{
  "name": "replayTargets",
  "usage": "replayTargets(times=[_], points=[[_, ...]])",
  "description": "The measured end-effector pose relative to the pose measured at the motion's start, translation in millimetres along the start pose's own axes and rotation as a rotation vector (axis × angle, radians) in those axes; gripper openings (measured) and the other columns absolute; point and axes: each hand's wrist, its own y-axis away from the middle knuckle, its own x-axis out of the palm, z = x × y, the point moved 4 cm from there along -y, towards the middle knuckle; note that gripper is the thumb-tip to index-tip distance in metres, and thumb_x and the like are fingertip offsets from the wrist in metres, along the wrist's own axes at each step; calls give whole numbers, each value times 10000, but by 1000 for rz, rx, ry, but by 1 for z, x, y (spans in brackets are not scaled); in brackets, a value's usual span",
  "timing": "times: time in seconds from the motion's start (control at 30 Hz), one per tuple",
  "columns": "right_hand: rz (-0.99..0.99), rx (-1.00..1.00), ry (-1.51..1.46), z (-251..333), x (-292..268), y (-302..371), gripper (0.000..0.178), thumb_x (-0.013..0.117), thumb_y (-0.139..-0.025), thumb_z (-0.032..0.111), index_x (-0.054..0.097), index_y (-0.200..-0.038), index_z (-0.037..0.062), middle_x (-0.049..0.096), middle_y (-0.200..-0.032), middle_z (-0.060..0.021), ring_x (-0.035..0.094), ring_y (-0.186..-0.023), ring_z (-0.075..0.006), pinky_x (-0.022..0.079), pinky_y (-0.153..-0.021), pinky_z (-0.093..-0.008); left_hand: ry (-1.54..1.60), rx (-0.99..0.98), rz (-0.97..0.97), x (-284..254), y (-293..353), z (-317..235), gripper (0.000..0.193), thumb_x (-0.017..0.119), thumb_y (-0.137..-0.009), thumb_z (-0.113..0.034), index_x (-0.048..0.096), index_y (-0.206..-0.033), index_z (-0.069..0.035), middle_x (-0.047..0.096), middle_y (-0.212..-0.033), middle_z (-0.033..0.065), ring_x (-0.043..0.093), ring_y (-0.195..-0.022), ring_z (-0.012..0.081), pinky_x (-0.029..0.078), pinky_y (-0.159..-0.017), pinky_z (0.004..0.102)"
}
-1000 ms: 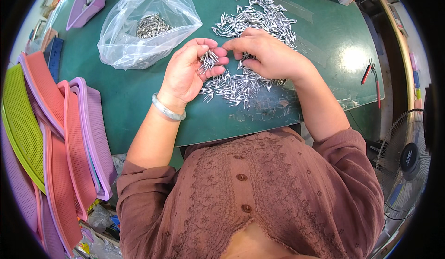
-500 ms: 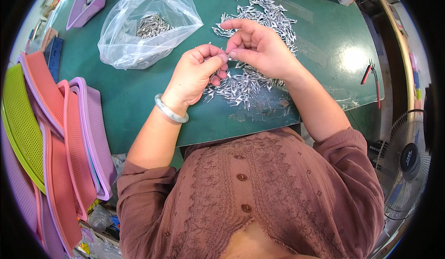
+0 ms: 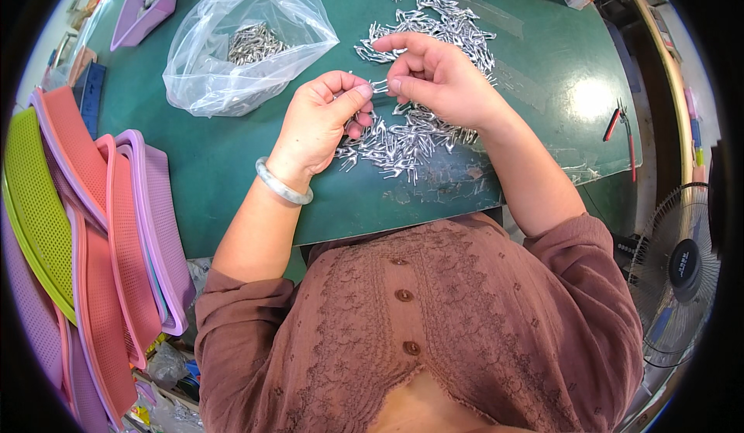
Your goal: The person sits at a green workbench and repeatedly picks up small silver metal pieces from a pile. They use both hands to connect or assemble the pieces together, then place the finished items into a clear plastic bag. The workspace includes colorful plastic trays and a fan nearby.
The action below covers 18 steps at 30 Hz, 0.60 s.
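My left hand (image 3: 324, 119), with a pale bangle on its wrist, is closed in a pinch between thumb and forefinger. Opposite it, my right hand (image 3: 438, 80) pinches too, its forefinger partly raised. A small silvery forked metal piece (image 3: 379, 86) spans the short gap between the two pinches. More metal shows under the curled fingers of my left hand, too small to make out. Beneath and around both hands lies a loose pile of similar forked metal pieces (image 3: 404, 145), which continues behind my right hand. To the left, an open clear plastic bag (image 3: 194, 73) holds more small metal pieces (image 3: 257, 43).
The green table (image 3: 232, 193) bears a lilac basket (image 3: 124, 34) at the far left and red-handled pliers (image 3: 612, 123) at the right. Pink, lilac and green perforated baskets (image 3: 46, 201) are stacked at left. A fan (image 3: 682, 266) stands at right.
My hands have drawn slightly apart, the left one shifting a little left. The metal piece now shows between them, where the fingertips met before.
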Motion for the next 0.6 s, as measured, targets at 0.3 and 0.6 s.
replayTargets(times=[0.3, 0.6], points=[[-18, -19, 36, -3, 0, -1, 462, 562, -782, -47, 435, -1223, 1, 564, -775, 7, 524, -737, -55, 426, -691, -200, 141, 6, -15, -1, -1, 1, 92, 591, -819, -50, 555, -892, -8, 595, -768, 60, 587, -659, 116, 476, -551, 203], [-133, -134, 225, 2, 0, 3, 477, 580, -770, -41, 458, -1223, 44, 595, -783, -11, 556, -761, -71, 429, -716, -212, 120, 85, -41, 0, 0, -2, 151, 584, -795, 25, 552, -941, 5, 593, -803, 62, 592, -707, 118, 497, -614, 205]])
